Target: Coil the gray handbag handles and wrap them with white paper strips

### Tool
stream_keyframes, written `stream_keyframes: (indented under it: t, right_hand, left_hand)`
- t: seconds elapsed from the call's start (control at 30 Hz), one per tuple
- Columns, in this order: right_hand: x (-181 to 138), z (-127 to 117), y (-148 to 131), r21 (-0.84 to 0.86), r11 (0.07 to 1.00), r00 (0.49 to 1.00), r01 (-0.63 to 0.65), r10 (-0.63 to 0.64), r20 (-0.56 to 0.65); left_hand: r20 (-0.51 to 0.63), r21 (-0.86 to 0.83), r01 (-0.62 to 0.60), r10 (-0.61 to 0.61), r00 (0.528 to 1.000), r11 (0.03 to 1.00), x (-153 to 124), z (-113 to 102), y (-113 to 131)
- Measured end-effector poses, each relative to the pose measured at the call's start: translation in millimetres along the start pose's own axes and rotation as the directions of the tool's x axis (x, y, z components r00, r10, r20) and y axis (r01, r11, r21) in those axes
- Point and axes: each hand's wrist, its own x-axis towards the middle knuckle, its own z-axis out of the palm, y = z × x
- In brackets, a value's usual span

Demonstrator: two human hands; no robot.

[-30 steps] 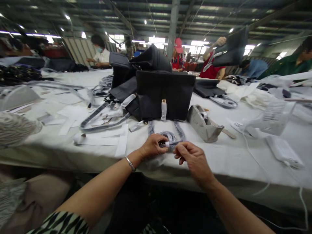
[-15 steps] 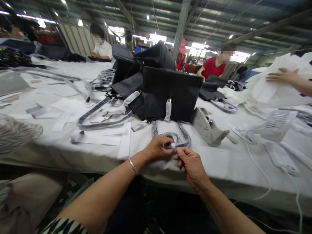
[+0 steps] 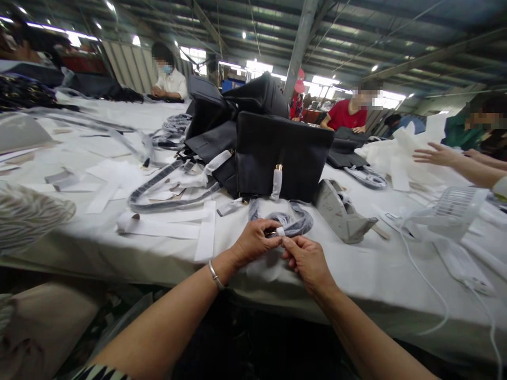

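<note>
A coiled grey bag strap (image 3: pixel 292 222) lies on the white table near its front edge. My left hand (image 3: pixel 253 241) pinches the strap's metal end fitting, which carries a small white wrap (image 3: pixel 280 231). My right hand (image 3: pixel 307 259) meets it from the right, fingertips on the same white wrap. Just behind stands a black handbag (image 3: pixel 283 155) with a gold clasp wrapped in white paper (image 3: pixel 277 183).
A grey tape dispenser (image 3: pixel 341 211) sits right of the strap. White paper strips (image 3: pixel 166 228) and another wrapped strap (image 3: pixel 166 187) lie to the left. A white fan (image 3: pixel 451 211) with cables is at right. More black bags (image 3: pixel 237 100) pile behind. Other people work around the table.
My hands stayed together on the strap end, the right hand closing in on the wrap. The view shifted slightly. A person's arm at right moved over the white paper pile.
</note>
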Motion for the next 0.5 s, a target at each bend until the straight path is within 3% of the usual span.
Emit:
stream_keyframes:
  t: [0.33,0.5]
  right_hand:
    - [4.6,-0.8,11.5,-0.061,0.998,1.0,0.005,-0.007,-0.018]
    - [5.1,-5.3,8.8,-0.155,0.982,0.994,0.105,-0.099,0.045]
  left_hand:
    - [0.122,-0.025,-0.026,0.029,0.992,0.999,1.5,-2.9,-5.2]
    - [0.107,-0.156,0.044,-0.028,0.994,0.987,2.1,-1.7,-7.1]
